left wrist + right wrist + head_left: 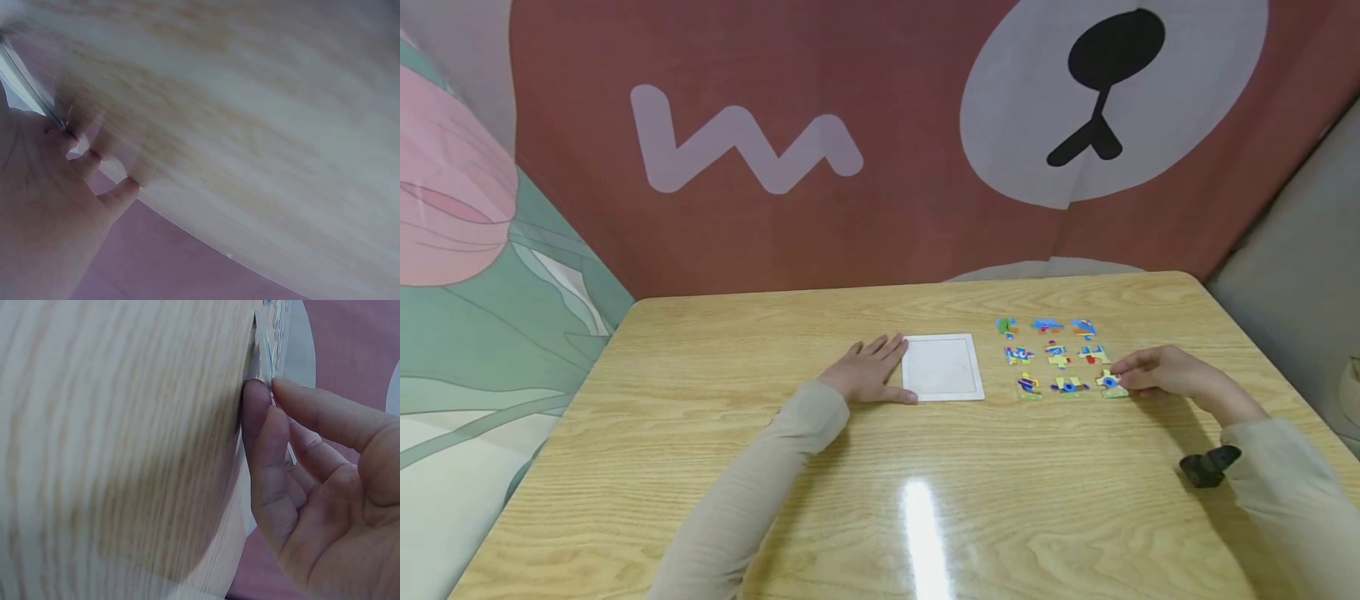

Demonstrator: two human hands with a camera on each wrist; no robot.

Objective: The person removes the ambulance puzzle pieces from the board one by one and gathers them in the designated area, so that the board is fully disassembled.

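A white square puzzle frame [942,367] lies flat on the wooden table. My left hand [870,371] rests at its left edge, fingers spread and straight, thumb along the lower corner. To the right of the frame, several colourful jigsaw pieces [1057,362] are laid out in rows. My right hand [1176,379] pinches the puzzle piece [1108,382] at the lower right of those rows. In the right wrist view the thumb and fingertips meet on the edge of this thin puzzle piece [265,356], which is slightly raised from the table.
The wooden table [737,350] reaches back to a wall hanging [775,233] with a printed bear face. A black device [1208,467] is strapped by the right sleeve. Light glares on the table near the front.
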